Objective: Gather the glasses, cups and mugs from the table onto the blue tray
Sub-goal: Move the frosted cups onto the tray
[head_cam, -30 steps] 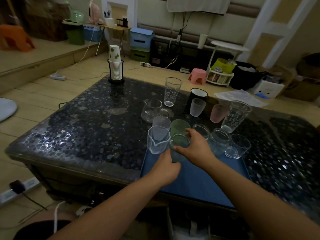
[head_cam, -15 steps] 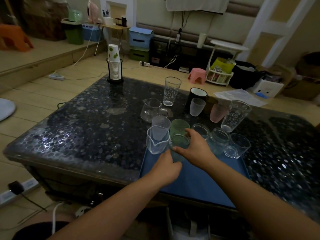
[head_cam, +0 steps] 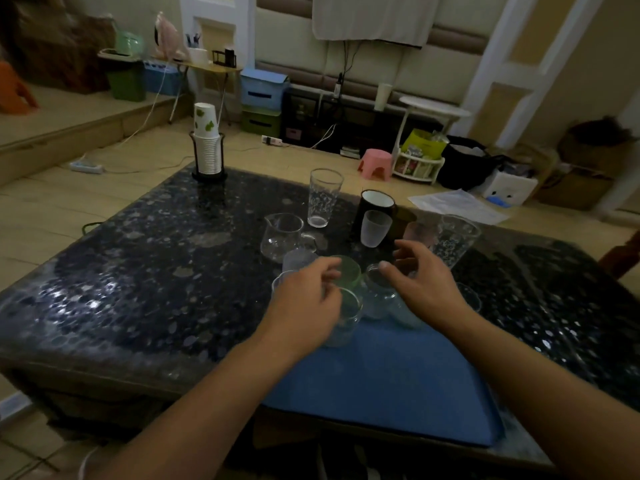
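Observation:
A blue tray (head_cam: 381,375) lies at the table's near edge. Several cups crowd its far end: a green cup (head_cam: 349,270), a clear glass (head_cam: 346,318) and a clear jar (head_cam: 377,297). My left hand (head_cam: 304,306) hovers over the tray's far left corner, fingers loosely curled, holding nothing and hiding a clear beaker. My right hand (head_cam: 422,285) hovers over the jars on the right, also holding nothing. Beyond the tray stand a glass pitcher (head_cam: 282,237), a tall patterned glass (head_cam: 323,197), a black mug (head_cam: 375,204), a frosted glass (head_cam: 374,228), a pink cup (head_cam: 417,232) and another patterned glass (head_cam: 455,240).
A holder with stacked paper cups (head_cam: 207,150) stands at the far left corner of the dark pebbled table (head_cam: 156,271). On the floor behind are a pink stool (head_cam: 375,164), papers (head_cam: 457,206) and storage boxes.
My right hand has let go of the clear glass on the tray and moved up and right. My left hand has lifted forward over the cups.

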